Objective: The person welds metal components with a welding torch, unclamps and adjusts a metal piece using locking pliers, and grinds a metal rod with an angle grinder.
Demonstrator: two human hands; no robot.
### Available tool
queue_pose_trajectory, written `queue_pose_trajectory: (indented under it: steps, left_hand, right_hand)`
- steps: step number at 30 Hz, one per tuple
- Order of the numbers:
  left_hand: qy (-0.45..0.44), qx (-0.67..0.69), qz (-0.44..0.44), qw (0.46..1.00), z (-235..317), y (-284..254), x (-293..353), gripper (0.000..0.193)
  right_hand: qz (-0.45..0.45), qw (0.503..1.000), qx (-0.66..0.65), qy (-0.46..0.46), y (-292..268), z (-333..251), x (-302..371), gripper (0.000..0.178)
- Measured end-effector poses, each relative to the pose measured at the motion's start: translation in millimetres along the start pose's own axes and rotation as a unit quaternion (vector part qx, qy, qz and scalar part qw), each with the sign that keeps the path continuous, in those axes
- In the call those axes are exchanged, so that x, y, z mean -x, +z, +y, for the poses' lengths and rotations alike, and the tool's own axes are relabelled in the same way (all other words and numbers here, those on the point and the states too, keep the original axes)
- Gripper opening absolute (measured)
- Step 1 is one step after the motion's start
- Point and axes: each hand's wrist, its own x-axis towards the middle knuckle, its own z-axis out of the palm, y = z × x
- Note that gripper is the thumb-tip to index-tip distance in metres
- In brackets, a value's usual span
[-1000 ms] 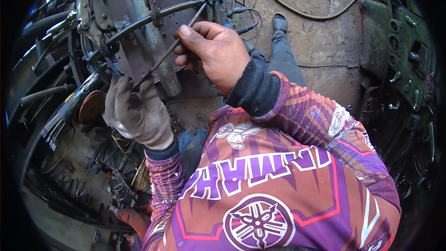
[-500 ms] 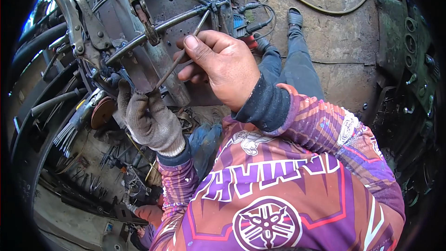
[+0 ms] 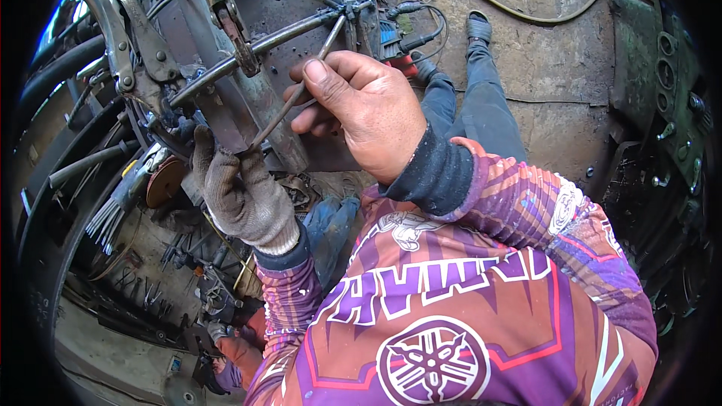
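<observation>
Between thumb and fingers, my bare right hand [image 3: 368, 105] pinches a thin metal rod [image 3: 289, 104] that slants across a steel frame. The rod's upper end lies near the joint of a crossing round bar [image 3: 289, 35] and a curved rim. My left hand [image 3: 248, 199], in a dirty knitted glove, is curled at the rod's lower end, with one finger raised; the exact contact is partly hidden. Beside it stands a pair of locking pliers [image 3: 150, 53] clamped on the frame. Another clamp [image 3: 226, 19] grips near the round bar.
A blue power tool [image 3: 389, 39] with a cable lies right of the frame. A hose [image 3: 526, 16] crosses the floor. Another person's legs [image 3: 485, 90] extend at the upper right. A grinding disc [image 3: 165, 183] and thin rods [image 3: 111, 218] sit left. A co-worker's gloved hand [image 3: 218, 329] shows lower left.
My right hand and the rod's upper end have shifted very slightly right. My left hand stays nearly still. At lower left, the co-worker's arm has moved and a gloved hand shows more clearly.
</observation>
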Motion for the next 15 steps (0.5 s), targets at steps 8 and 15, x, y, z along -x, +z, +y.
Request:
queue_pose_trajectory:
  steps: [8, 15]
  left_hand:
    - [0.012, 0.057, -0.002, 0.998, -2.9, 1.2, 0.5, 0.031]
    - [0.012, 0.056, 0.007, 0.998, -0.5, 2.2, -0.4, 0.029]
  right_hand:
    - [-0.004, 1.000, 0.000, 0.011, -0.4, -0.4, -2.2, 0.037]
    - [-0.009, 1.000, 0.003, 0.000, -2.2, 0.4, -2.4, 0.038]
